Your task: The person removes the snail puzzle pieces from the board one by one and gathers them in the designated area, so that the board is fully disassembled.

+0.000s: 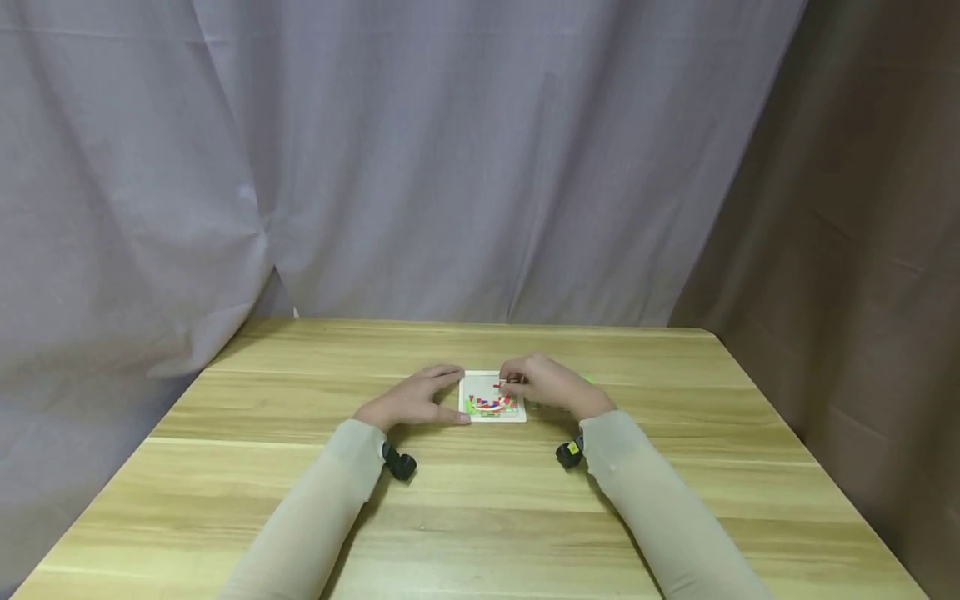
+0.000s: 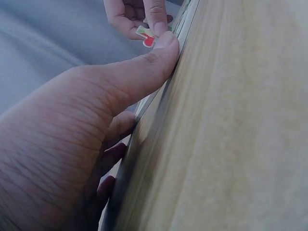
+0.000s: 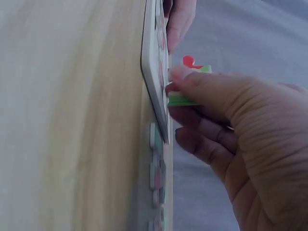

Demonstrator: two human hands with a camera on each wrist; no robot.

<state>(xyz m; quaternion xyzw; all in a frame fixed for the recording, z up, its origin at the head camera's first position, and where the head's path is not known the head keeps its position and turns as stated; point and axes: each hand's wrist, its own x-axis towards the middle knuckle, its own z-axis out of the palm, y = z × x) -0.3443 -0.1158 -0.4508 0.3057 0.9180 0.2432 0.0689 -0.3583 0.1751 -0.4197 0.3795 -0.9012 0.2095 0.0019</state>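
- Sliding of the white-framed puzzle tray (image 1: 492, 419) on the wooden surface (image 1: 480, 517) could be caused by uneven pressure from the left hand (image 1: 412, 400), whose fingers are laid, unclenched, along the tray's left edge, with the thumb set at the near corner.
- The colourful jigsaw pieces (image 1: 491, 406) gathered in the near part of the tray could be dislodged if they were brushed by the right hand (image 1: 551, 386), which is held low over the tray's right side.
- The red-knobbed jigsaw piece (image 2: 148, 40) is pinched between the thumb and fingers of the right hand, above the tray; it could be dropped if the pinch were loosened, or jammed if it were pressed in wrongly turned. Its exact tilt cannot be told.
- The loose jigsaw pieces (image 3: 156, 175), spread on the surface just beside the tray's right side, could be scattered if they were caught by the right hand; from the head view they are mostly hidden by it.
- Nearest of the surroundings, both forearms are covered by pale sleeves (image 1: 660, 500).
- Beyond the cuffs, black wrist cameras (image 1: 399, 462) are worn inward, well apart from the tray, so the work is not blocked by them.
- Farthest off, the surface is backed by a grey curtain (image 1: 450, 167).
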